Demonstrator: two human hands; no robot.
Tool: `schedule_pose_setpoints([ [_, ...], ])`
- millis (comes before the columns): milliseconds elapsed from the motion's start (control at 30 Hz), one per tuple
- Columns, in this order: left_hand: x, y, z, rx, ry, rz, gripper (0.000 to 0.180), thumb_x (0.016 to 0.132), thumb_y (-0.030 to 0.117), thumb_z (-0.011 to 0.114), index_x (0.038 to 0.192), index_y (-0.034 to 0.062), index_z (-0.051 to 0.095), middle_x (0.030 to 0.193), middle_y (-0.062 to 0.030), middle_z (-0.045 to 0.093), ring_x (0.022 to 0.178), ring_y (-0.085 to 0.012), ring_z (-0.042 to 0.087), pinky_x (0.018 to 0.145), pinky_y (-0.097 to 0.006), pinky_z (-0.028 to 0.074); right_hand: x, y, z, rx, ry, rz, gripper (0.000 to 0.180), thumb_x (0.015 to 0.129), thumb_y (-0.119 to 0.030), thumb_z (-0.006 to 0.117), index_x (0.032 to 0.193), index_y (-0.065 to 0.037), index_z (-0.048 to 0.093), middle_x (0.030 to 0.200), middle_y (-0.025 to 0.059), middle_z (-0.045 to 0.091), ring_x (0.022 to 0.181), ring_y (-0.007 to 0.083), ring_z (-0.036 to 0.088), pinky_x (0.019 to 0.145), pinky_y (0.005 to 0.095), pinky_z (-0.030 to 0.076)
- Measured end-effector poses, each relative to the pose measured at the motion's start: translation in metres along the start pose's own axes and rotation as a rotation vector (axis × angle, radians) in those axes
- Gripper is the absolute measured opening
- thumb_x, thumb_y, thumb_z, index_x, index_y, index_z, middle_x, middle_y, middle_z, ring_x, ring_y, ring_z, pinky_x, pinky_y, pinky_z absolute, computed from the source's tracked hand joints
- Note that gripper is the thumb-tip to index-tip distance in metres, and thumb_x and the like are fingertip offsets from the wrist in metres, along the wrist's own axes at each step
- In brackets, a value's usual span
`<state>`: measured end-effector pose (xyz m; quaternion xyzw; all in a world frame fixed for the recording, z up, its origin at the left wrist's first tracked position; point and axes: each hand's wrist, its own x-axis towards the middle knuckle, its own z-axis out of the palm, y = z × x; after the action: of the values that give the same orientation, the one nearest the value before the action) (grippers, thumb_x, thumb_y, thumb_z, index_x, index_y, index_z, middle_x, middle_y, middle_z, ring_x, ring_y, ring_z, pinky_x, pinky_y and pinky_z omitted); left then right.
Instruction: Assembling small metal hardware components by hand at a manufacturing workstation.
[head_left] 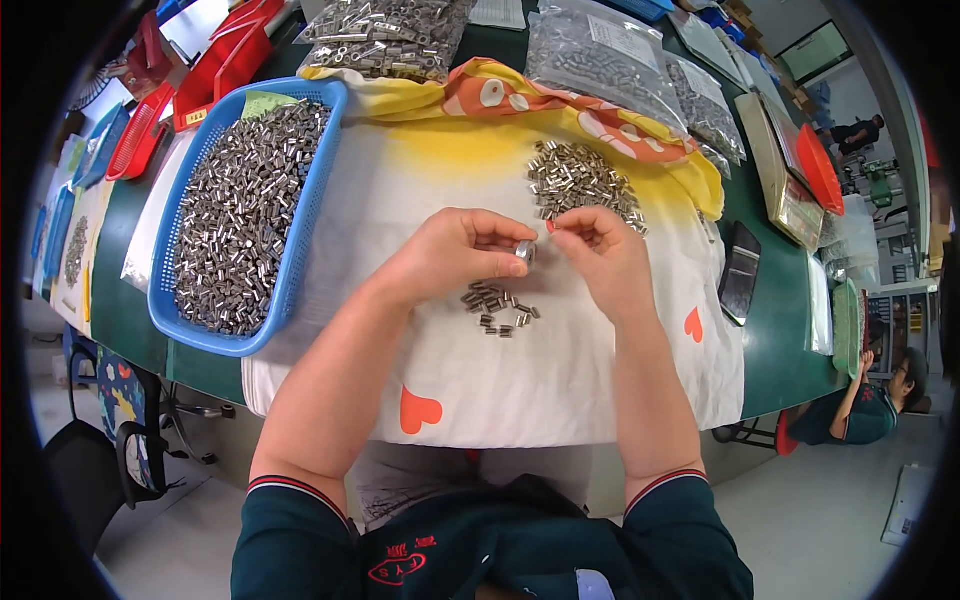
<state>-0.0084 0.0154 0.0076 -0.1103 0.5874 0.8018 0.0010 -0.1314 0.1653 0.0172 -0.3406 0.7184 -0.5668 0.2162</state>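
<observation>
My left hand (460, 255) pinches a small silver metal cylinder (525, 252) between thumb and fingers, its end turned toward my right hand. Close beside it, my right hand (608, 255) has thumb and forefinger closed on a small thin red piece (551, 226); its kind is too small to make out. Just beyond the right hand lies a larger pile of short metal cylinders (585, 183). Nearer to me, below the left hand, several loose metal cylinders (497, 305) lie on the white cloth (530, 395).
At left stands a blue plastic basket (222, 344) full of metal cylinders. Clear bags of metal parts (600, 62) line the back, behind a bunched yellow-orange cloth edge (500, 98). A black phone (740, 273) lies at right on the green table. Another person (858, 410) sits farther right.
</observation>
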Motion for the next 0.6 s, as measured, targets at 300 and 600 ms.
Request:
schedule_pose_setpoints([
  [300, 0.001, 0.001, 0.001, -0.092, 0.063, 0.017, 0.028, 0.076, 0.0, 0.061, 0.104, -0.001, 0.056, 0.085, -0.0022, 0.059, 0.077, -0.0072, 0.057, 0.07, -0.02, 0.046, 0.011, 0.01, 0.02, -0.932, 0.172, -0.386, 0.022, 0.064, -0.006, 0.063, 0.086, -0.011, 0.065, 0.078, 0.0033, 0.052, 0.085, 0.0215, 0.049, 0.076, 0.0362, 0.038],
  [600, 0.002, -0.002, -0.002, -0.09, 0.014, -0.003, 0.032, 0.076, -0.002, 0.059, 0.107, -0.0014, 0.053, 0.095, -0.0047, 0.06, 0.083, -0.009, 0.057, 0.076, -0.022, 0.046, 0.008, 0.009, 0.013, -0.893, 0.158, -0.424, 0.016, 0.063, -0.006, 0.064, 0.077, -0.012, 0.065, 0.08, 0.0011, 0.054, 0.084, 0.0206, 0.049, 0.076, 0.035, 0.036],
])
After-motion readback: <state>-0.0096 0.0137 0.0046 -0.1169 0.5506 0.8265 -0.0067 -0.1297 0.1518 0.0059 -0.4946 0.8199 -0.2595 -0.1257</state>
